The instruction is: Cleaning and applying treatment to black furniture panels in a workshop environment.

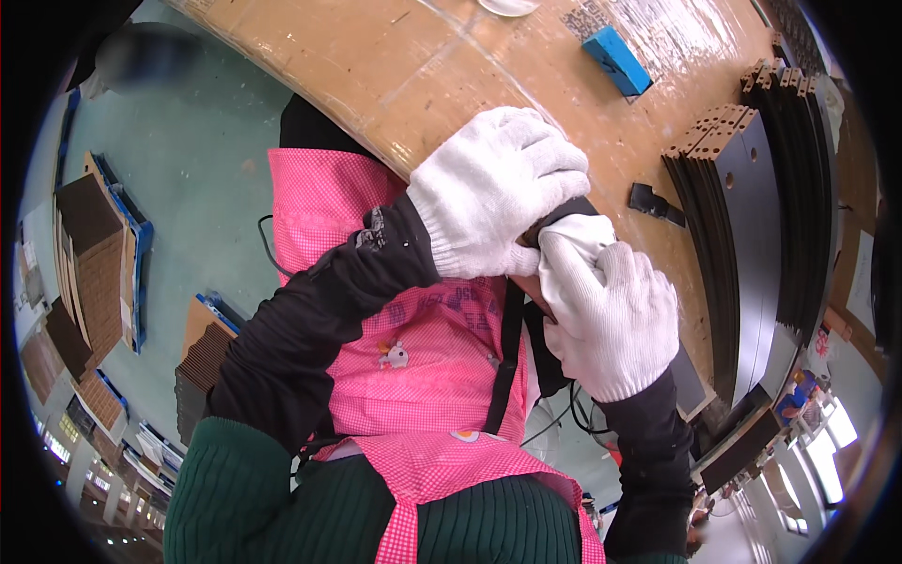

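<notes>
Both my hands wear white knitted gloves and meet at the near edge of the table. My left hand [507,188] curls its fingers over a dark panel [567,211], which is mostly hidden beneath the gloves. Close beside it, my right hand [615,315] is closed around a bunched white cloth [584,231] and presses it against the panel. The panel's far end and full shape cannot be made out.
A blue block [616,60] lies on the brown covered table [404,80]. Near my right hand is a small black piece [656,203]. Stacks of dark drilled panels [747,235] stand on the right. Stacked boards [99,244] sit on the floor at left.
</notes>
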`<state>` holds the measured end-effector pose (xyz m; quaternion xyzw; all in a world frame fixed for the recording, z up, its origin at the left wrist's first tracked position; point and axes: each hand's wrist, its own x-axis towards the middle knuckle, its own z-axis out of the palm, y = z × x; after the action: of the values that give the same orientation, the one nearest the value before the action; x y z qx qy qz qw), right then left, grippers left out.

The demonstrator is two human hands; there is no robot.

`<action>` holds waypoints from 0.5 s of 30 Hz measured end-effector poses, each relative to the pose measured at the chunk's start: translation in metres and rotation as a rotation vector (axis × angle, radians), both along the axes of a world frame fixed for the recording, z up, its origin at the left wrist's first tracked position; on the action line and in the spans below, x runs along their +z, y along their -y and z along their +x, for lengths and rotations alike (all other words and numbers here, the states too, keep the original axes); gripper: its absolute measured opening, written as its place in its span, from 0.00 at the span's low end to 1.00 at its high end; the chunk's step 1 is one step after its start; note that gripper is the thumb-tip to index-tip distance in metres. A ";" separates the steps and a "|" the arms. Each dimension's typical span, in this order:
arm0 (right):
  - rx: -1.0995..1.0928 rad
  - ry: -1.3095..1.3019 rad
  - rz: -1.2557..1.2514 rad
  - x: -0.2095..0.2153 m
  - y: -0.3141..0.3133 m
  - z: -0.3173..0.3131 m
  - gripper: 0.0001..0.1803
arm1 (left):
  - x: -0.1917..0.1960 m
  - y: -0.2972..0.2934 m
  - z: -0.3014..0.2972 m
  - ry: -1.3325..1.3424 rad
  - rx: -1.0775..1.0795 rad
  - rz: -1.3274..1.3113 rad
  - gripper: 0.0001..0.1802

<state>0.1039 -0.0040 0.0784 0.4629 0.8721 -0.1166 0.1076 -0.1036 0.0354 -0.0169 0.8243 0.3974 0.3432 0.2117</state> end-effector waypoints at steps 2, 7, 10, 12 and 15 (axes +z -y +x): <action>-0.004 0.007 -0.008 0.000 0.000 0.001 0.28 | 0.001 0.000 0.001 -0.003 -0.006 -0.005 0.40; 0.016 0.013 -0.005 -0.001 -0.001 0.002 0.29 | 0.000 0.001 0.001 0.004 0.024 -0.004 0.40; -0.005 0.010 -0.022 0.000 0.000 0.002 0.29 | 0.000 0.001 0.002 0.000 0.010 -0.016 0.40; -0.003 0.009 -0.006 0.000 -0.002 -0.002 0.28 | 0.003 -0.001 0.001 -0.001 0.003 -0.012 0.40; -0.010 0.006 0.001 -0.001 0.000 -0.002 0.28 | 0.001 -0.001 0.000 -0.007 0.001 -0.002 0.40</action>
<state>0.1024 -0.0043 0.0778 0.4678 0.8694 -0.1155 0.1093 -0.1041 0.0361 -0.0156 0.8251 0.3989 0.3400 0.2111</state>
